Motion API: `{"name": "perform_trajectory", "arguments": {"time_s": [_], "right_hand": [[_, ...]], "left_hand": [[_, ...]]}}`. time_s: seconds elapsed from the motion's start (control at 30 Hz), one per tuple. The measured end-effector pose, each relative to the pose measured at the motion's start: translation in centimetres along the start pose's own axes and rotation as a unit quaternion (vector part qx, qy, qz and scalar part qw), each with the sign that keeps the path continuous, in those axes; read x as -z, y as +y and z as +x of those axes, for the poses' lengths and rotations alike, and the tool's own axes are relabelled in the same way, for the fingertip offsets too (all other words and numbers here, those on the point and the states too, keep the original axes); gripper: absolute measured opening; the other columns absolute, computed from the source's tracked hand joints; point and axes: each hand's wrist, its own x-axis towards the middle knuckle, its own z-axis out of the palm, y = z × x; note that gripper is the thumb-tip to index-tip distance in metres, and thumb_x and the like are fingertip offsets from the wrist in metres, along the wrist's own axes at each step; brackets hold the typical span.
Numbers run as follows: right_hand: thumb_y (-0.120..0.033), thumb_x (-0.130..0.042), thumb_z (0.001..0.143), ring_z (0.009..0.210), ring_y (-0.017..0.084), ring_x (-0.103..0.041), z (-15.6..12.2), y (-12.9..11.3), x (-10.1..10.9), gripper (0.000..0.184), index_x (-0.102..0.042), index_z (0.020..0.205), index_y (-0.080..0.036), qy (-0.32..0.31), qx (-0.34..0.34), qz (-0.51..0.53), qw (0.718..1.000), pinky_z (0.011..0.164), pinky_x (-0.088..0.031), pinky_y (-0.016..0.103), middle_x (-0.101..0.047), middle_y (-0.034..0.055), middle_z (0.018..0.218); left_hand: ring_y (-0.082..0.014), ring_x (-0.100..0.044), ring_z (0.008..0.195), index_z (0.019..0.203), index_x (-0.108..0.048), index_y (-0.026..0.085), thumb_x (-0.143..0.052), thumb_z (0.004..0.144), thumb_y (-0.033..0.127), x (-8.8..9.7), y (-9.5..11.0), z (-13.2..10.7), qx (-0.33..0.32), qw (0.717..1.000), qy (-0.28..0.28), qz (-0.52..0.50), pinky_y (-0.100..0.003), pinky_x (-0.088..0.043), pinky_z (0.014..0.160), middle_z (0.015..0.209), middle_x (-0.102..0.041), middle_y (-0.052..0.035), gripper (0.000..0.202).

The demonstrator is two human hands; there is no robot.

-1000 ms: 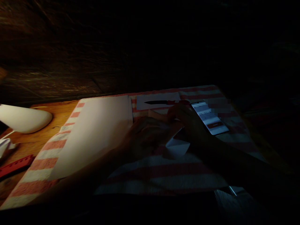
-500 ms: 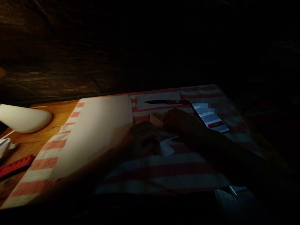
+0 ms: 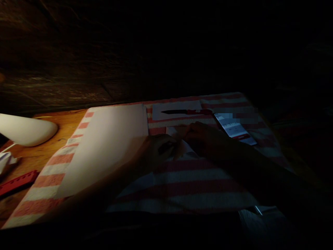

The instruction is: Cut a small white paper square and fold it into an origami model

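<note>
Over the middle of the striped cloth (image 3: 197,187), my left hand (image 3: 158,147) and my right hand (image 3: 200,137) are close together, both with curled fingers. Between them is a small piece of paper (image 3: 171,131), partly hidden by the fingers and in deep shadow. Both hands pinch it. Just beyond them a knife (image 3: 187,111) with a dark blade and red handle lies across a small white sheet (image 3: 179,105). A larger stack of white paper (image 3: 109,139) lies to the left, under my left forearm.
Right of my hands lies a lit phone (image 3: 235,129) with a timer on its screen. At the left, on the wooden table (image 3: 65,121), are a white lamp-like object (image 3: 28,130) and a red plastic strip (image 3: 18,182). A dark wall (image 3: 78,83) rises behind.
The paper between my hands has been turned, and its lower flap no longer hangs below them. My hands have come slightly closer together.
</note>
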Motion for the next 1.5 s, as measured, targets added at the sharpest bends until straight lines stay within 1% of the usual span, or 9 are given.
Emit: {"name": "perform_trajectory", "arguments": {"time_s": [0.3, 0.4, 0.5, 0.6, 0.77, 0.9, 1.1, 1.23, 1.5], "right_hand": [[-0.024, -0.068, 0.084, 0.099, 0.025, -0.066, -0.5, -0.4, -0.3, 0.033, -0.063, 0.117, -0.021, 0.012, -0.131, 0.0, 0.991, 0.078, -0.045, 0.031, -0.071, 0.0089, 0.117], [-0.019, -0.067, 0.082, 0.098, 0.024, -0.067, -0.4, -0.7, -0.1, 0.033, -0.064, 0.115, -0.02, -0.008, -0.119, 0.022, 0.993, 0.078, -0.045, 0.03, -0.072, 0.0087, 0.116], [-0.012, -0.063, 0.081, 0.096, 0.022, -0.068, -0.2, -0.9, 0.1, 0.034, -0.065, 0.115, -0.019, -0.016, -0.102, 0.054, 0.993, 0.078, -0.045, 0.028, -0.073, 0.0079, 0.114], [-0.01, -0.062, 0.083, 0.091, 0.019, -0.069, -0.1, -0.9, 0.3, 0.031, -0.067, 0.112, -0.02, -0.04, -0.089, 0.085, 0.992, 0.075, -0.046, 0.026, -0.074, 0.0055, 0.109], [-0.025, -0.073, 0.082, 0.09, 0.02, -0.068, -0.5, -1.2, 1.3, 0.036, -0.062, 0.115, -0.017, -0.054, -0.081, 0.131, 0.987, 0.075, -0.048, 0.029, -0.073, 0.0073, 0.108], [-0.032, -0.077, 0.08, 0.086, 0.019, -0.065, -0.7, -2.0, 1.7, 0.045, -0.056, 0.117, -0.018, -0.035, -0.101, 0.177, 0.978, 0.07, -0.047, 0.028, -0.07, 0.007, 0.108], [-0.021, -0.067, 0.084, 0.073, 0.014, -0.057, -0.1, -3.0, 0.2, 0.018, -0.063, 0.101, -0.016, 0.061, -0.099, 0.075, 0.99, 0.063, -0.039, 0.026, -0.067, 0.0033, 0.09], [-0.02, -0.07, 0.082, 0.073, 0.014, -0.055, 0.2, -3.4, -0.5, 0.013, -0.063, 0.092, -0.015, 0.084, -0.093, 0.044, 0.991, 0.063, -0.036, 0.025, -0.064, 0.0039, 0.089], [-0.022, -0.071, 0.082, 0.075, 0.016, -0.055, 0.4, -3.2, -1.2, 0.018, -0.068, 0.097, -0.014, 0.069, -0.128, 0.013, 0.989, 0.066, -0.037, 0.027, -0.066, 0.0062, 0.092]], "left_hand": [[-0.0207, -0.065, 0.093, 0.102, -0.065, 0.017, -0.067, 0.072, 0.005, 0.7, 0.4, 0.3, 0.01, 0.997, -0.033, 0.063, -0.035, -0.055, 0.084, 0.1, -0.069, -0.0046, 0.033], [-0.0234, -0.062, 0.102, 0.105, -0.062, 0.017, -0.065, 0.074, 0.005, 0.9, 0.3, 0.3, -0.026, 0.996, -0.053, 0.066, -0.04, -0.053, 0.092, 0.105, -0.068, -0.0059, 0.033], [-0.0205, -0.062, 0.103, 0.106, -0.06, 0.018, -0.058, 0.083, 0.006, 1.3, 0.1, 0.4, -0.068, 0.993, -0.082, 0.042, -0.036, -0.053, 0.092, 0.108, -0.067, -0.0054, 0.026], [-0.0176, -0.065, 0.101, 0.108, -0.058, 0.019, -0.055, 0.089, 0.008, 1.9, -0.1, 0.3, -0.055, 0.991, -0.121, 0.018, -0.029, -0.054, 0.086, 0.111, -0.068, -0.0048, 0.023], [-0.0208, -0.068, 0.102, 0.12, -0.056, 0.02, -0.064, 0.088, 0.017, 2.5, -0.5, 0.1, -0.018, 0.989, -0.146, 0.015, -0.032, -0.056, 0.086, 0.113, -0.069, -0.0059, 0.033], [-0.0216, -0.068, 0.104, 0.122, -0.056, 0.02, -0.061, 0.085, 0.012, 2.1, -0.2, -0.2, -0.019, 0.99, -0.136, 0.013, -0.036, -0.056, 0.09, 0.116, -0.069, -0.0075, 0.038], [-0.0278, -0.063, 0.12, 0.141, -0.046, 0.02, -0.062, 0.083, 0.02, 2.2, 0.2, -0.5, -0.049, 0.992, -0.119, 0.0, -0.044, -0.055, 0.097, 0.133, -0.064, -0.0119, 0.06], [-0.0251, -0.068, 0.103, 0.124, -0.063, 0.019, -0.063, 0.089, 0.029, 1.5, 0.6, -0.2, -0.044, 0.995, -0.086, 0.022, -0.041, -0.057, 0.086, 0.115, -0.071, -0.0093, 0.036], [-0.0186, -0.068, 0.091, 0.099, -0.07, 0.014, -0.06, 0.089, 0.014, 0.0, 1.5, 0.5, -0.051, 0.998, 0.023, -0.003, -0.032, -0.056, 0.077, 0.1, -0.069, -0.0087, 0.014]]}}
